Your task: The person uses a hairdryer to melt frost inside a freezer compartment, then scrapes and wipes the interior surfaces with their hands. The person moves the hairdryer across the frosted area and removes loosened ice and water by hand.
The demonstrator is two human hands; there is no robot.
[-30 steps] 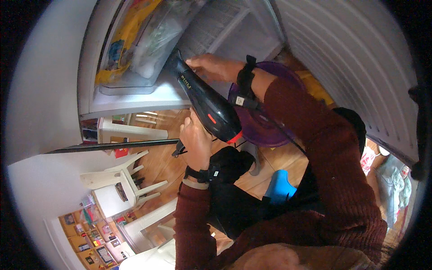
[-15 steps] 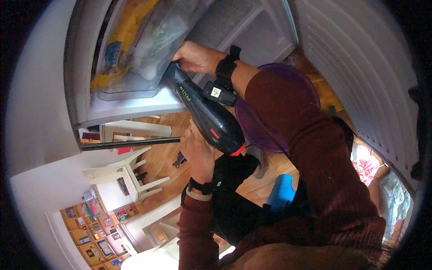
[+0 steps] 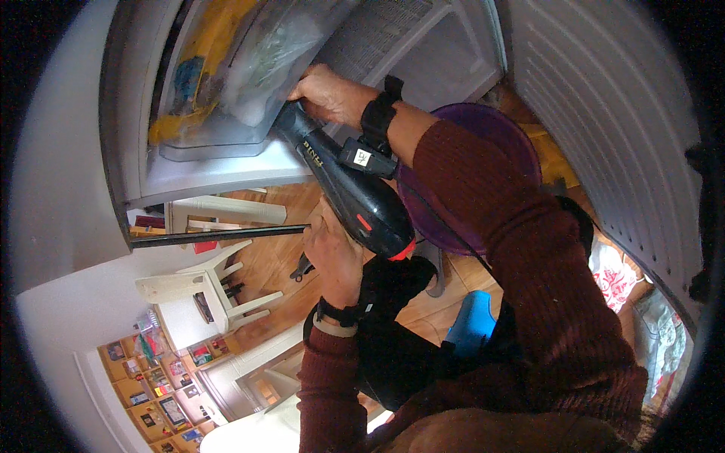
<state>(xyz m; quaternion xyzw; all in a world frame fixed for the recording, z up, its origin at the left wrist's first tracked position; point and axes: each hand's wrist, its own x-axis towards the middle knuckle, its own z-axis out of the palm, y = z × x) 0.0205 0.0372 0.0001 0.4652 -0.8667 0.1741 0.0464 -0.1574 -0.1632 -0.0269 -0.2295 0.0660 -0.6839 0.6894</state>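
Observation:
A black hair dryer (image 3: 355, 200) with a red rear rim slants up and leftward, its nozzle by an open freezer compartment. My left hand (image 3: 332, 253) is closed around its handle, which is mostly hidden. Beyond the nozzle, my right hand (image 3: 326, 92) is closed with bent fingers at the edge of a clear plastic freezer drawer (image 3: 211, 151); its fingertips are hidden, so I cannot make out what they grip. Inside the drawer lie yellow packaging (image 3: 215, 45) and a clear bag of something pale and green (image 3: 268, 72).
A freezer door with a ribbed inner face (image 3: 604, 151) stands swung out at the right. Below my right forearm is a purple basin (image 3: 521, 143). On the floor sit a blue object (image 3: 472, 321) and a red-and-white bag (image 3: 610, 275). A white chair (image 3: 181, 294) stands left.
The view has shifted slightly. Both hands and the hair dryer keep nearly the same pose, with the nozzle still by the drawer.

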